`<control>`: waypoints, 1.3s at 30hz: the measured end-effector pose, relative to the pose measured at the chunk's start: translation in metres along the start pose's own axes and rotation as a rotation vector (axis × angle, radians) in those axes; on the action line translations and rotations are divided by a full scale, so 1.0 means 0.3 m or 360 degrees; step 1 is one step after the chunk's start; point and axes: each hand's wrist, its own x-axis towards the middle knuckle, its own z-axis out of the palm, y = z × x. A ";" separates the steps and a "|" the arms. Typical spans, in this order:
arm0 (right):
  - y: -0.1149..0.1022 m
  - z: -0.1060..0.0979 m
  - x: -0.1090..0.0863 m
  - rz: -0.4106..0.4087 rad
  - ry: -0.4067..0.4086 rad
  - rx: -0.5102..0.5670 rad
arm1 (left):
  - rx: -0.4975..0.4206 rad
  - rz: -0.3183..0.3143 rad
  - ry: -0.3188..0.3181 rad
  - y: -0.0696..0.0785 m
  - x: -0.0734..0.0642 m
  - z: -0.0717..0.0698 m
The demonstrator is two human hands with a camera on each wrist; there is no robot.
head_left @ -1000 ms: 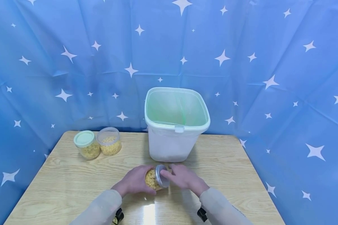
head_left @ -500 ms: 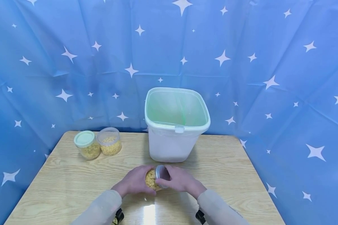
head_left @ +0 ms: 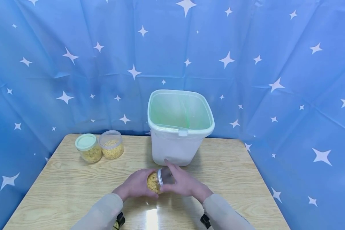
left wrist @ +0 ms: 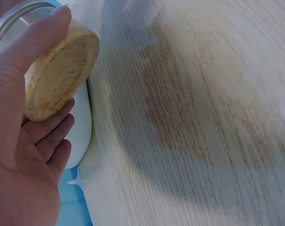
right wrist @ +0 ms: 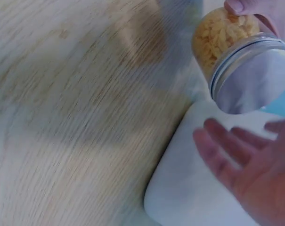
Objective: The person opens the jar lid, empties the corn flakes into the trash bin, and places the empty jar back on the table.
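Observation:
My left hand (head_left: 139, 183) grips a clear jar of yellow flakes (head_left: 153, 182), tilted with its silver screw lid (head_left: 166, 176) facing right. In the left wrist view, the thumb and fingers wrap the jar (left wrist: 62, 70) from both sides and its base faces the camera. My right hand (head_left: 185, 182) is spread around the lid side. From the right wrist view, its fingers (right wrist: 227, 146) are loosely extended and show a gap to the lid (right wrist: 255, 80); its thumb is out of that view.
Behind the hands stands a large whitish bin (head_left: 172, 147) with a pale green rim. At the back left are a jar with a mint-green lid (head_left: 86, 142) and a lidless clear jar (head_left: 112, 150), both holding yellow pieces. A blue star-patterned curtain (head_left: 103, 80) surrounds the wooden table (head_left: 60, 191).
My right hand closed around the lid half a second ago and now has its fingers spread wider, off the lid. The left hand and jar shifted very slightly left.

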 end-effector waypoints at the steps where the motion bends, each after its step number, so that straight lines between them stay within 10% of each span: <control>1: -0.004 -0.003 0.002 0.0037 0.0038 -0.0006 | 0.0001 0.0001 0.0003 0.001 0.000 -0.002; 12: -0.043 0.011 0.012 0.0211 0.0088 -0.0268 | -0.0014 0.0015 0.0025 0.012 0.006 -0.002; 28: 0.008 0.002 0.005 -0.0151 -0.0010 -0.0021 | -0.0013 0.0056 -0.0002 0.009 0.004 -0.004; 39: 0.004 -0.001 0.005 -0.0065 0.0000 0.0030 | -0.0015 0.0044 -0.0002 0.004 0.002 -0.004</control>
